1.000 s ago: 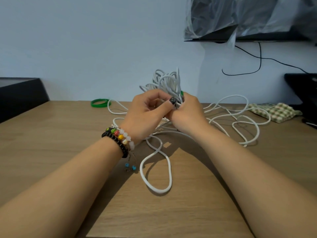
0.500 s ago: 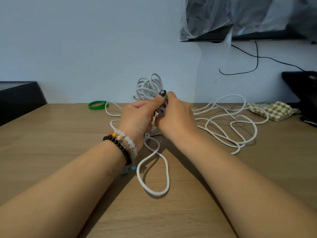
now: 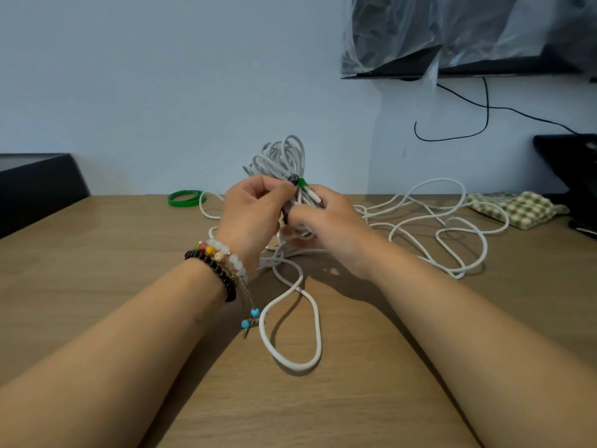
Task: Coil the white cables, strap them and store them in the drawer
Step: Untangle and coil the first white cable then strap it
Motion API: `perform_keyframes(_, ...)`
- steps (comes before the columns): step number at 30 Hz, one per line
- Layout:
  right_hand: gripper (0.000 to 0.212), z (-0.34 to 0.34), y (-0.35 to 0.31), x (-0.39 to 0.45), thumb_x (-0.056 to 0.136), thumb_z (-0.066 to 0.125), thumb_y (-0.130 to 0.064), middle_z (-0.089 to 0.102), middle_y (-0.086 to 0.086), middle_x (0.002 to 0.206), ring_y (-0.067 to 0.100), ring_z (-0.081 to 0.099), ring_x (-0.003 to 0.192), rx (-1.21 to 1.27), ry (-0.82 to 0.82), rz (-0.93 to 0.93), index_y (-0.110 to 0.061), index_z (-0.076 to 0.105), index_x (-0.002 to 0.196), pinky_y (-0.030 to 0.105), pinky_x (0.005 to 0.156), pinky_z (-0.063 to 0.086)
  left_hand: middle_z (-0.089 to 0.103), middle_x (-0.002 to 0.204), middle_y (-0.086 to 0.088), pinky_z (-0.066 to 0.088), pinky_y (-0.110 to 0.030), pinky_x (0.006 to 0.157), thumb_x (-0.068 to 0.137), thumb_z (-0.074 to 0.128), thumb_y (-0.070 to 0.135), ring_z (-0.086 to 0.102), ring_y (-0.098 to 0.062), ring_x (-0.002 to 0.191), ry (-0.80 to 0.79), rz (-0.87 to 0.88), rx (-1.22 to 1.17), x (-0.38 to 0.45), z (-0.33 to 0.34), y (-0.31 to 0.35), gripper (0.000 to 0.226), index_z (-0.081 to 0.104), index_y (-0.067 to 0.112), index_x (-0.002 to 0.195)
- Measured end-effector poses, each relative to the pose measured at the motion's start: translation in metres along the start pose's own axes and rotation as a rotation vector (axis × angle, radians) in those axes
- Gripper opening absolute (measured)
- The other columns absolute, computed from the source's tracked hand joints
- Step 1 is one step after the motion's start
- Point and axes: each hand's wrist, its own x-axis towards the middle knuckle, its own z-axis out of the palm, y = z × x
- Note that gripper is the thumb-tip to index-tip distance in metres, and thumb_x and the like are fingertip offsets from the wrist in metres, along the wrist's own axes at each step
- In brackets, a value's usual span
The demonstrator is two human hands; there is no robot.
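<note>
**Both hands grip a coiled bundle of white cable above the wooden surface**

The left hand, with beaded bracelets on its wrist, has its fingers curled round the coiled bundle of white cable, the thumb with a dark-painted nail pressed near the top of the grip. The right hand curls round the same bundle from the other side, its fingers just beside those of the left. Between the two hands a bit of green strap shows at the waist of the bundle, touching the cable; whether it is fastened cannot be told. The loops of the bundle stand upright above the hands.

More white cable lies loose on the wooden surface: one long loop runs toward the camera beneath the wrists, and a tangle of loose cable sprawls to the right. A green ring lies flat at the far edge, left of the hands. A checked cloth rests at the far right. A black wire hangs down the wall under a plastic-wrapped dark object.
</note>
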Motion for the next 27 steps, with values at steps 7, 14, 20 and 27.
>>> perform_keyframes(7,0.028,-0.005,-0.003,0.001,0.100,0.042,-0.027,0.066,0.010,0.084,0.019,0.062,0.074,0.508,-0.030,0.082,-0.008,0.063,0.103,0.033,0.063,0.051,0.057,0.048,0.008,0.035,-0.012,0.039,0.093,0.055,0.000,0.046,0.000,0.037,-0.080,0.048,-0.084,0.000,-0.002,0.004,0.025,0.054,0.008,0.070)
perform_keyframes(14,0.015,-0.008,-0.002,0.001,0.093,0.059,-0.017,0.070,0.009,0.080,0.022,0.066,0.073,0.532,0.053,0.028,-0.007,0.069,0.099,0.036,0.065,0.055,0.053,0.045,0.012,0.033,-0.006,0.040,0.095,0.053,0.000,0.044,0.003,0.035,-0.097,0.144,0.007,0.002,-0.004,0.001,0.027,0.051,0.010,0.070)
perform_keyframes(20,0.013,-0.011,-0.002,0.003,0.086,0.068,-0.013,0.072,0.012,0.080,0.025,0.069,0.071,0.523,0.121,0.010,-0.005,0.071,0.096,0.036,0.062,0.059,0.055,0.053,0.004,0.035,-0.008,0.041,0.092,0.060,0.000,0.048,0.001,0.038,-0.052,0.147,-0.003,0.000,-0.004,0.004,0.021,0.049,0.012,0.078)
perform_keyframes(27,0.011,-0.019,-0.006,0.004,0.082,0.072,-0.010,0.074,0.018,0.087,0.032,0.068,0.079,0.437,0.211,-0.082,-0.007,0.076,0.092,0.049,0.080,0.057,0.063,0.056,-0.001,0.028,-0.020,0.041,0.090,0.067,0.024,0.033,-0.008,0.037,-0.080,-0.020,0.036,0.005,-0.007,0.002,0.023,0.055,0.006,0.099)
